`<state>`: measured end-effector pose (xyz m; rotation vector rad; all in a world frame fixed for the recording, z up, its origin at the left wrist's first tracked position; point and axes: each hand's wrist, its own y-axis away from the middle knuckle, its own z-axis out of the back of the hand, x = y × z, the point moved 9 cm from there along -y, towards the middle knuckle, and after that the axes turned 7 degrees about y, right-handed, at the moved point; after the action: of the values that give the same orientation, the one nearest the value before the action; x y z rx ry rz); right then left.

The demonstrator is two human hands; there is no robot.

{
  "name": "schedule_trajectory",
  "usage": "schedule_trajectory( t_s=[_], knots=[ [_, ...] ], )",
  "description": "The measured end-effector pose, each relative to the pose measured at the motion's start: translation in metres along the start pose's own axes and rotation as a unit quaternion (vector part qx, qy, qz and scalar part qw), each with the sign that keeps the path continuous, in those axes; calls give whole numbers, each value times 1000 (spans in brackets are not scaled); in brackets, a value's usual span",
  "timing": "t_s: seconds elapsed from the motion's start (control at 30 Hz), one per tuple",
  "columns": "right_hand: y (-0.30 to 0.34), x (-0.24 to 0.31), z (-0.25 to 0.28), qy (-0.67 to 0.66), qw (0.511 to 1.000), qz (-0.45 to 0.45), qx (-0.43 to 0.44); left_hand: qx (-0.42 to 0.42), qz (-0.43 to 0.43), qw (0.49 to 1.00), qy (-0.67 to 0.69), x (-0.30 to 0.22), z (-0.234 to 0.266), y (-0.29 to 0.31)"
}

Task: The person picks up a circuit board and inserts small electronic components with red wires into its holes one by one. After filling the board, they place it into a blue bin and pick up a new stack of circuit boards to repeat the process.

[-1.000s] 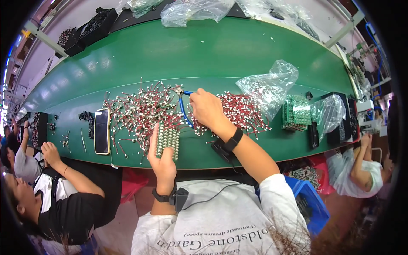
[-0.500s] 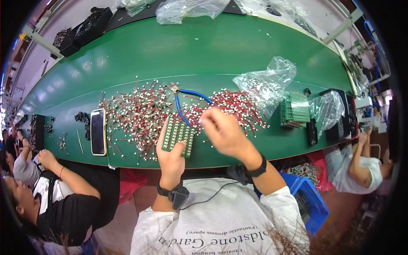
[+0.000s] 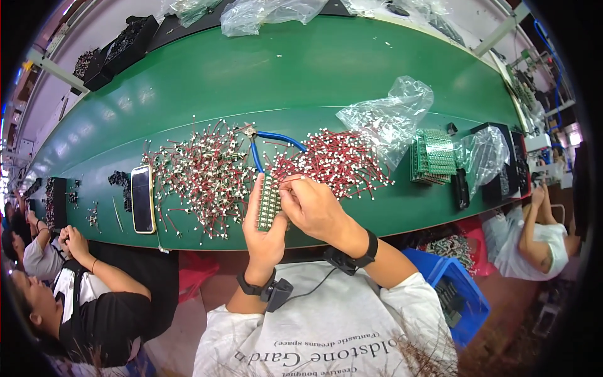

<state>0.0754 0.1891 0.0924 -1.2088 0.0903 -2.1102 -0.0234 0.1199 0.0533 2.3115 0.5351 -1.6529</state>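
Note:
My left hand (image 3: 262, 242) grips a green circuit board panel (image 3: 269, 200) with rows of small pale parts. The panel is tilted, so its face looks narrow. My right hand (image 3: 308, 207) is closed at the panel's upper right edge, its fingertips pinching a thin red wire lead (image 3: 293, 180); the lead's end is hidden. Beyond the hands lies a heap of red wire leads with white connectors (image 3: 348, 160). To the left spreads a larger heap of similar wired pieces (image 3: 204, 169). Blue-handled pliers (image 3: 279, 136) lie open between the heaps, one handle reaching behind the panel.
A phone (image 3: 143, 201) lies left of the heaps. At right are a clear plastic bag (image 3: 389, 119), stacked green panels (image 3: 432, 157) and a black tool (image 3: 461, 188). A blue crate (image 3: 465, 301) stands below the table edge. Co-workers sit on both sides (image 3: 94, 301).
My right hand has come down and left onto the panel's edge. My left hand has shifted slightly right and turned the panel, so its face shows narrower.

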Motion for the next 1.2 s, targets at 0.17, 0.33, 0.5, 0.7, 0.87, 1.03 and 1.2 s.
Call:
schedule_trajectory(
  t_s=[0.17, 0.33, 0.5, 0.7, 0.87, 1.03, 1.2],
  knots=[
    [-1, 1, 0, -8, 1000, 8, -10, -11, -12, 1000, -2, 2, 2, -2],
    [-2, 6, 1, 20, 999, 25, -11, 3, 14, 1000, -2, 2, 2, 1],
    [-2, 15, -1, 120, 990, 73, 20, 28, -49, 989, -140, 0, 2, 1],
    [-3, 20, 1, 164, 983, 81, 5, 9, -1, 995, -95, 12, 14, 6],
    [2, 16, -20, 171, 982, 81, 9, -6, 1, 995, -99, 19, 21, 10],
    [-33, -8, -21, -3, 999, 40, 23, -60, 36, 997, 44, 1, 41, 4],
    [-79, -58, -45, 135, 991, 13, 4, -107, 1, 992, 74, -16, 65, 1]
  ],
)
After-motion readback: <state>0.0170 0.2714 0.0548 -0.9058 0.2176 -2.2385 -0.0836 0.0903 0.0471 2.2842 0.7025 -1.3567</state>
